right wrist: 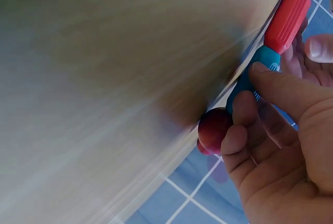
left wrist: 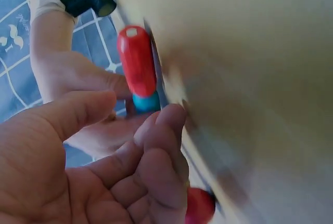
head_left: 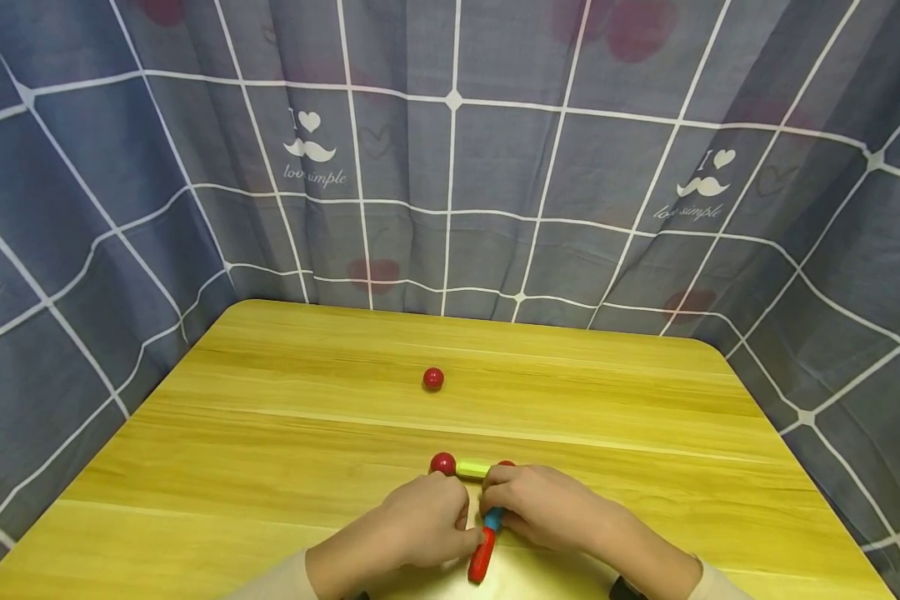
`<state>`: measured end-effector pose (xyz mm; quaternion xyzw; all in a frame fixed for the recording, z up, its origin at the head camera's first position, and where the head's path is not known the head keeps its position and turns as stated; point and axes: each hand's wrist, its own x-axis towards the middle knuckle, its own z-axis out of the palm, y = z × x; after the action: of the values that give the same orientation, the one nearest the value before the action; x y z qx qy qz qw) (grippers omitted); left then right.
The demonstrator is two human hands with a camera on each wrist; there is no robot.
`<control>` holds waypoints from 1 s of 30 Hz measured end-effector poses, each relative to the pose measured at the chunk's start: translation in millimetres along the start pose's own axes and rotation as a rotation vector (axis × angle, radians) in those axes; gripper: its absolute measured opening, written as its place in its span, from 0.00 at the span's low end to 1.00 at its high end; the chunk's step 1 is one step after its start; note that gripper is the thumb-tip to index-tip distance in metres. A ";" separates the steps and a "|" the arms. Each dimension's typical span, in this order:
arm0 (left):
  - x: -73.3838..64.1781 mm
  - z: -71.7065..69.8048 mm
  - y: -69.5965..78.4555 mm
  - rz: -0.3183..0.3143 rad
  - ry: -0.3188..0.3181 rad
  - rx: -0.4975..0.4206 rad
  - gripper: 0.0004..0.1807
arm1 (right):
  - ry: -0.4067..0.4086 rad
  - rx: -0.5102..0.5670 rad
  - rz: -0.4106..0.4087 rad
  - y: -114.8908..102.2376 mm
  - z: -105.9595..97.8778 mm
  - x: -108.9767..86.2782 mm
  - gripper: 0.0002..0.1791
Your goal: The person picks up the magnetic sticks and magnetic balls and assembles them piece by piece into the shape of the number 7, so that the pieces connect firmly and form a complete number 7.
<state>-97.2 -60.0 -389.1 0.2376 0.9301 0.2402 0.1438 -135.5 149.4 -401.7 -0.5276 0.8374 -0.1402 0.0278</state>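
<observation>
My right hand (head_left: pixel 547 506) pinches a blue stick (right wrist: pixel 240 90) between thumb and fingers, low over the table. One end of the blue stick meets a red stick (head_left: pixel 482 557); at its other end is a dark red ball (right wrist: pixel 215 130). My left hand (head_left: pixel 429 518) is beside the red stick, its fingers bent loosely and its thumb apart from them, with nothing between. Just beyond the hands, a yellow-green stick (head_left: pixel 472 469) runs between a red ball (head_left: pixel 442 463) and another red ball (head_left: pixel 506 463), which the right hand partly covers.
Farther back on the wood-grain table (head_left: pixel 307 400) lies a single red ball (head_left: pixel 433 379). A grey-blue checked curtain (head_left: pixel 405 167) hangs behind the table's back edge and along both sides.
</observation>
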 end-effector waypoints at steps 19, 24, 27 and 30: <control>24.0 -32.8 -41.3 0.103 0.187 0.165 0.10 | 0.001 0.015 -0.011 3.9 -1.0 -5.0 0.06; 26.1 -31.1 -44.3 0.101 0.188 0.165 0.10 | 0.004 0.012 0.000 4.3 -1.3 -3.7 0.07; 26.4 -31.3 -44.2 0.098 0.183 0.171 0.10 | 0.006 0.014 0.007 4.4 -1.2 -2.8 0.07; 26.3 -31.9 -43.8 0.093 0.177 0.175 0.12 | 0.005 0.021 0.009 4.2 -1.8 -2.7 0.07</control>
<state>-148.0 -92.4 -388.9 0.2702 0.9445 0.1845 0.0284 -138.3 153.9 -401.3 -0.5231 0.8383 -0.1501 0.0321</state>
